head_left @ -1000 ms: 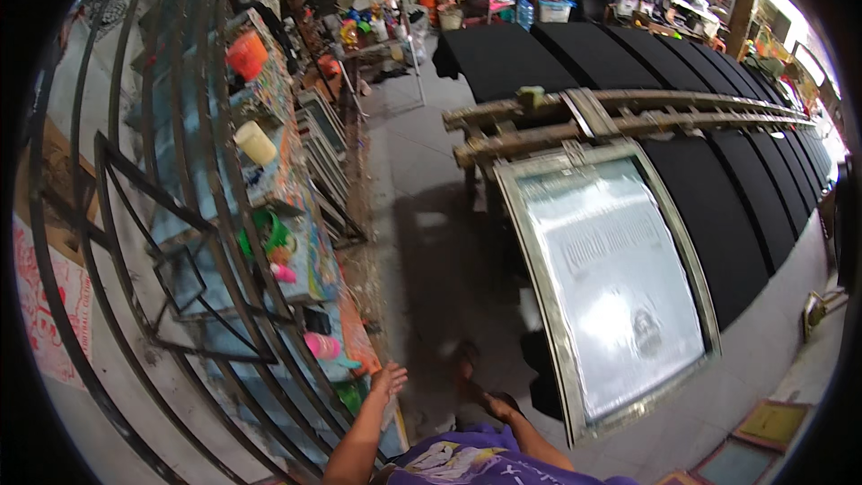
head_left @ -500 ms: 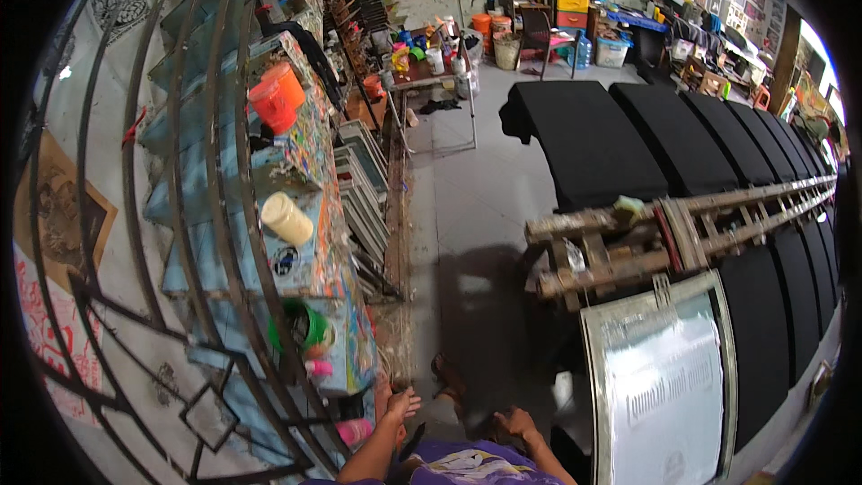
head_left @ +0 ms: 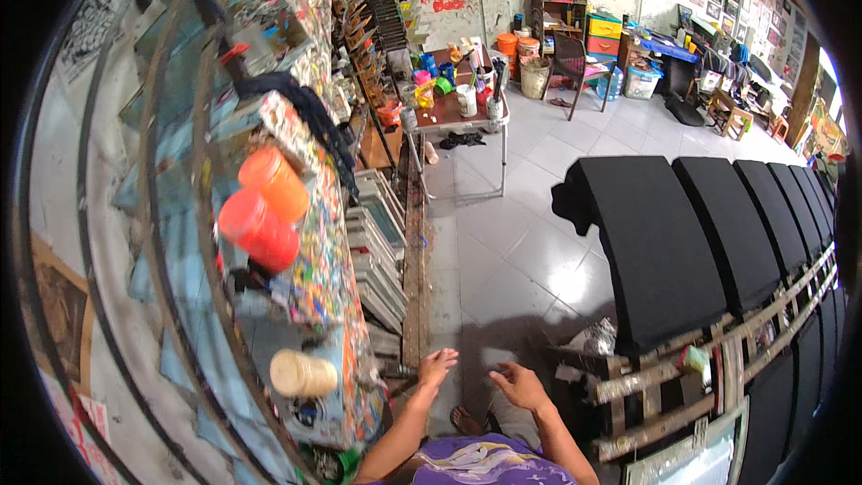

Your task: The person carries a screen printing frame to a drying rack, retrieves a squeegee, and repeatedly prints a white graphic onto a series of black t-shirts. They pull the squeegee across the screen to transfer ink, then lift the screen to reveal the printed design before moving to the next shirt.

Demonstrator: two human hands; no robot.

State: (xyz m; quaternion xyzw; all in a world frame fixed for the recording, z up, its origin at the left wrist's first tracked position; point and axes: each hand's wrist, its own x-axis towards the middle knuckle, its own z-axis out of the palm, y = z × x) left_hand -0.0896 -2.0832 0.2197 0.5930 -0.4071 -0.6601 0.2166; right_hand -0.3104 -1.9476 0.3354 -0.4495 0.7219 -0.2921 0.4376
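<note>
My left hand (head_left: 435, 368) is in mid-air at bottom centre, fingers loosely apart and empty, beside the paint-spattered stair edge with a cream container (head_left: 303, 373). My right hand (head_left: 517, 386) hangs over the floor, empty, thumb out and fingers slightly bent. A long wooden rail rack (head_left: 655, 382) is to its right, with black shirts laid on boards (head_left: 660, 251) and a metal-framed screen (head_left: 673, 468) at the lower edge. Higher on the steps stand a red container (head_left: 268, 238) and an orange one (head_left: 274, 181).
Metal railing bars line the stairs (head_left: 189, 305). Framed screens (head_left: 373, 274) lean beside them. Ahead are the tiled floor (head_left: 503, 216), a folding table (head_left: 449, 117) with paint pots, a chair (head_left: 570, 67), stacked buckets and a cluttered desk (head_left: 664, 52) along the back wall.
My view has advanced along the aisle: the stair containers, folding table and rack appear lower and nearer, and the screen has mostly left the bottom edge. Both hands remain empty, swinging slightly.
</note>
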